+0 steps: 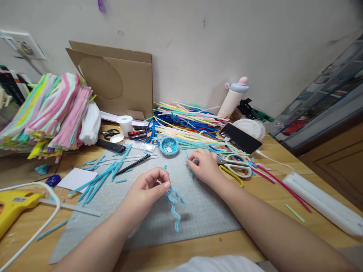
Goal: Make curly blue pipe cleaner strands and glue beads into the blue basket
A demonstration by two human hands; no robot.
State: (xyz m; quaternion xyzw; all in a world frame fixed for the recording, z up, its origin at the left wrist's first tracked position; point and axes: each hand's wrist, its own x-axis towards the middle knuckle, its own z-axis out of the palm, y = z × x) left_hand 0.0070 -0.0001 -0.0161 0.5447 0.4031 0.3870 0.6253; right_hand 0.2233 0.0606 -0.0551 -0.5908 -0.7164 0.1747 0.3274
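Left hand (151, 185) pinches wavy blue stems (173, 207), best held lightly to keep their curls; whether the right hand (204, 166) grips anything is unclear.

Craft workspace, wooden table (147, 257), cutting mat (210, 213), yellow glue gun (17, 207), bundled pipe cleaners (53, 109)

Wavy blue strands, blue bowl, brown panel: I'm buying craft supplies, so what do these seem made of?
Wavy blue strands: probably pipe cleaners, matt and fuzzy, likely with wire inside, since they hold their bends.
Blue bowl: perhaps similar fuzzy material; the outside looks matt and textured.
Brown panel: likely matt cardboard, judging by its plain brown face.
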